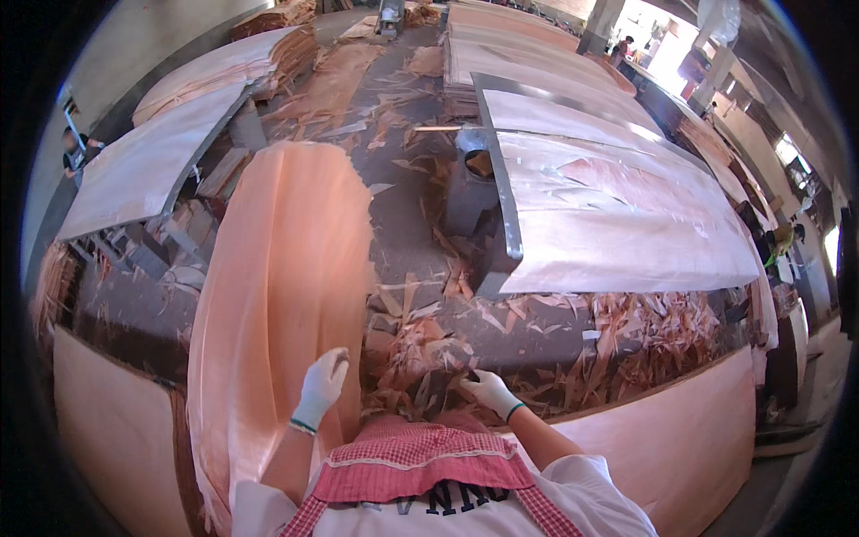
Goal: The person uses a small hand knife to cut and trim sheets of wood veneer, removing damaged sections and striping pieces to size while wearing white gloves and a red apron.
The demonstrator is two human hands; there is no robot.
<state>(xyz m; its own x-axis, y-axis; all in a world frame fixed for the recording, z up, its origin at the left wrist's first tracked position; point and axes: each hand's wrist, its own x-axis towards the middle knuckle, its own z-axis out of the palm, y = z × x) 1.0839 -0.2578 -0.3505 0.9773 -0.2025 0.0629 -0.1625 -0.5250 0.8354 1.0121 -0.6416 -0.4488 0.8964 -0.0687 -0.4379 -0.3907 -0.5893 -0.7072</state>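
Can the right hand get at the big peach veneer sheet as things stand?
Probably yes: the right hand has no visible obstacle between it and the veneer sheet's near right edge; the left hand covers only a small patch.

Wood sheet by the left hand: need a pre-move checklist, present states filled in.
1. Both hands gloved: ok, left hand and right hand in white.
2. Left grip closed on the tall wood sheet: cannot tell.
3. Sheet's edges even: not ok, the upper right edge is ragged.
4. Floor free of scraps: not ok, many strewn about.
5. Right-side table bare: not ok, pale sheets cover most of it.
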